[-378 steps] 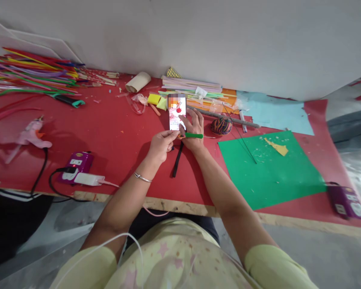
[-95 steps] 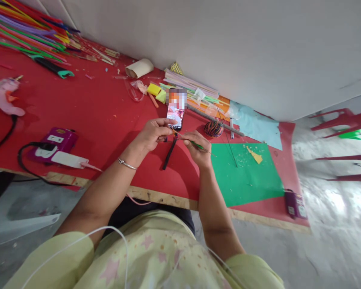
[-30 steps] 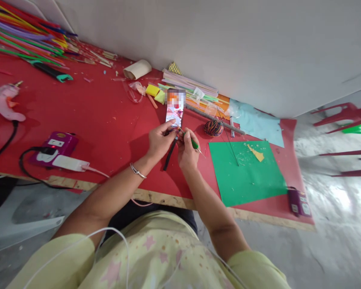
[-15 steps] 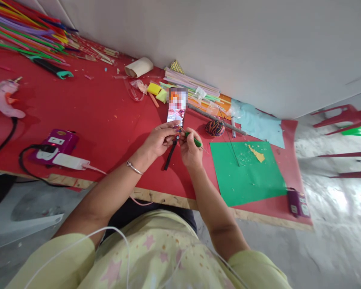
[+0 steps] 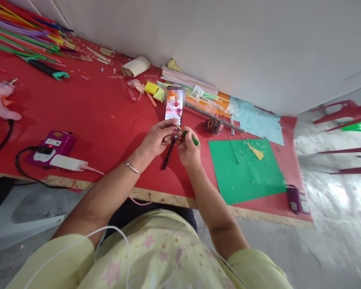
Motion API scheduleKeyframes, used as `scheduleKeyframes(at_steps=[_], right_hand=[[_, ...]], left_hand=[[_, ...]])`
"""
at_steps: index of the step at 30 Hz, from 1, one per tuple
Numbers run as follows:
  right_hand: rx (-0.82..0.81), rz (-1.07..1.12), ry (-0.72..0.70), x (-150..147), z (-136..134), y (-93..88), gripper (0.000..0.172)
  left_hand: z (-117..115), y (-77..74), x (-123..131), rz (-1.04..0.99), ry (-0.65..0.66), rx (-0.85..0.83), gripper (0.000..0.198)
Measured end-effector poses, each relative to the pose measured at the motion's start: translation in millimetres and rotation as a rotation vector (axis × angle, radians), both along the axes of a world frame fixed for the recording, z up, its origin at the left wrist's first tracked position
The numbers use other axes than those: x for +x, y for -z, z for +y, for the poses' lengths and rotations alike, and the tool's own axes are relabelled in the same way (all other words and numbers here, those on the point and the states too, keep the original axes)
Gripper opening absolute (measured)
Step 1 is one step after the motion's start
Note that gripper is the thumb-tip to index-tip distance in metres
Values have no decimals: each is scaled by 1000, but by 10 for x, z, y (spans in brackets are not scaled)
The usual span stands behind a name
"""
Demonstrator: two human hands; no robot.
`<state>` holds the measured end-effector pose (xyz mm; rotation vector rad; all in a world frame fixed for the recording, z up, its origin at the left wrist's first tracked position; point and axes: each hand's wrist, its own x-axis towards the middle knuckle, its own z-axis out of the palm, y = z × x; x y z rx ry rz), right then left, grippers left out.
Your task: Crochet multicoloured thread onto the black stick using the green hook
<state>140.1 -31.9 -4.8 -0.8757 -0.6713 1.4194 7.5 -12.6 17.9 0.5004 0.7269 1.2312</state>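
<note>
The green-handled tool (image 5: 193,140) is gripped in the right hand (image 5: 187,151), just above the red bench (image 5: 93,116). Its thin tip meets the left hand (image 5: 157,140), whose fingers are pinched together there; what they pinch is too small to tell. A black strap (image 5: 167,151) lies beneath the hands, a phone (image 5: 173,107) just beyond them and a yarn ball (image 5: 213,126) nearby.

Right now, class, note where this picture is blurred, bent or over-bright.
Head view: the top of the phone is pixelated; the wide lens skews the table edge; the floor at right glares white; left hand, right hand and green tool are sharp, casting shadows.
</note>
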Motion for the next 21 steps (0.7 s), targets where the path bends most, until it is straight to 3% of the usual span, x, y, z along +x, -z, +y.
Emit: scheduleKeyframes(at_steps=[10,17,21], right_hand=[[71,-6,40,4,-3,-4,21],[121,-40,34,-9,-18,41,24],[260,-125,-23,109,6,73,20]], left_hand=[[19,10,-13,21,-39,0,26],[13,-26,-39,-28,6,-49,31],[20,-45,-83,-28,54,-4,38]])
